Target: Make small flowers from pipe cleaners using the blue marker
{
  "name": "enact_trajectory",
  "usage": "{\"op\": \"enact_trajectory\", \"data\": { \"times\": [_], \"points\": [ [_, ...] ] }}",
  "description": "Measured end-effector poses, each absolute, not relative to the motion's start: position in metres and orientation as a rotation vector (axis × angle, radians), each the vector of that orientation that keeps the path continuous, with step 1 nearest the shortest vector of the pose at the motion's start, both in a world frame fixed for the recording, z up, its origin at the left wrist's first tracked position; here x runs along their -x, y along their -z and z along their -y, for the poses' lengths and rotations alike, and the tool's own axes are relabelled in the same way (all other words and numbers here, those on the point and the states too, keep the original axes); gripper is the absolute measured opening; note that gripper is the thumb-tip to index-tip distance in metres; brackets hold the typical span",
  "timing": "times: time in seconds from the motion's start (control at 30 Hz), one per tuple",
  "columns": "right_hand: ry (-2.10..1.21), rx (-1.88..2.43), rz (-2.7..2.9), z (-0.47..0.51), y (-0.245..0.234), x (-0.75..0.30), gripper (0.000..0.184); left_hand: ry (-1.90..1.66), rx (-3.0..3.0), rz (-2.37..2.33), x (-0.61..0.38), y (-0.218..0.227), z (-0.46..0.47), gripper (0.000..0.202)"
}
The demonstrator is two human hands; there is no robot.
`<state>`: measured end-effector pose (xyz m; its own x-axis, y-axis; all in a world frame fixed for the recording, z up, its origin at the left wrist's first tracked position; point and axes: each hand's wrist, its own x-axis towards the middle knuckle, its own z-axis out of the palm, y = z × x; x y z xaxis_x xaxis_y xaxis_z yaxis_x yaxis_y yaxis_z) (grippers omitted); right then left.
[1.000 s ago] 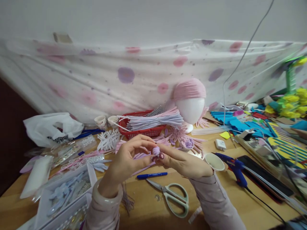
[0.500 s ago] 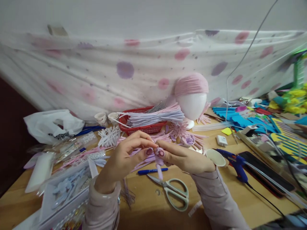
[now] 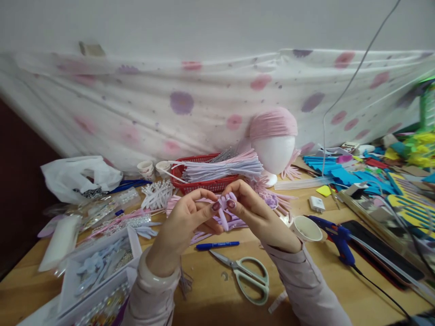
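Note:
My left hand (image 3: 185, 226) and my right hand (image 3: 260, 217) meet above the wooden table, fingertips pinched together on a small lilac pipe-cleaner piece (image 3: 224, 213). Its top is bent into loops and a short stem hangs down between my thumbs. Both wrists wear pale pink sleeves. Just below my hands lie a blue pen (image 3: 217, 245) and mint-handled scissors (image 3: 248, 276).
A red basket (image 3: 204, 183) of lilac pipe cleaners stands behind my hands, beside a white foam head with a pink cap (image 3: 273, 145). A paper cup (image 3: 307, 228) and blue glue gun (image 3: 335, 237) lie right. Bead boxes (image 3: 98, 271) sit left; coloured foam sheets pile far right.
My hands have risen slightly and turned the lilac piece; its stem now hangs down between my thumbs where it was a small bundle at my fingertips before.

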<state>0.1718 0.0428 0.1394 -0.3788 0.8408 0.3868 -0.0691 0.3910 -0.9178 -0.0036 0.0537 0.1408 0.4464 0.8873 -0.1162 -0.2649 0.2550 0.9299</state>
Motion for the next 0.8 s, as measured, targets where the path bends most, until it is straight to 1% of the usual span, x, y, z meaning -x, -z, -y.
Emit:
{"op": "enact_trajectory", "data": {
  "times": [0.13,0.3,0.37,0.4,0.5,0.67,0.8],
  "points": [
    [-1.005,0.720,1.658,-0.046,-0.137,-0.172,0.014,-1.043,-1.029,-0.723,-0.003,-0.137,-0.054,0.035],
    [-0.730,0.856,1.687,-0.046,-0.136,-0.169,0.028,-1.457,-1.323,-0.850,-0.012,-0.131,-0.050,0.013],
    [-0.633,0.868,1.684,-0.045,-0.135,-0.166,0.029,-1.644,-1.478,-0.896,-0.016,-0.129,-0.047,0.006],
    [-0.596,0.869,1.672,-0.045,-0.134,-0.164,0.030,-1.737,-1.577,-0.907,-0.018,-0.128,-0.046,0.005],
    [-0.537,0.880,1.639,-0.041,-0.133,-0.159,0.029,-1.912,-1.909,-0.910,-0.020,-0.124,-0.045,0.011],
    [-0.456,0.880,1.710,-0.034,-0.137,-0.156,0.025,-1.912,-2.250,-1.003,-0.018,-0.119,-0.047,0.016],
    [-0.328,0.905,1.813,-0.032,-0.138,-0.152,0.025,-1.912,-2.316,-1.201,-0.019,-0.117,-0.044,0.019]
  ]
}}
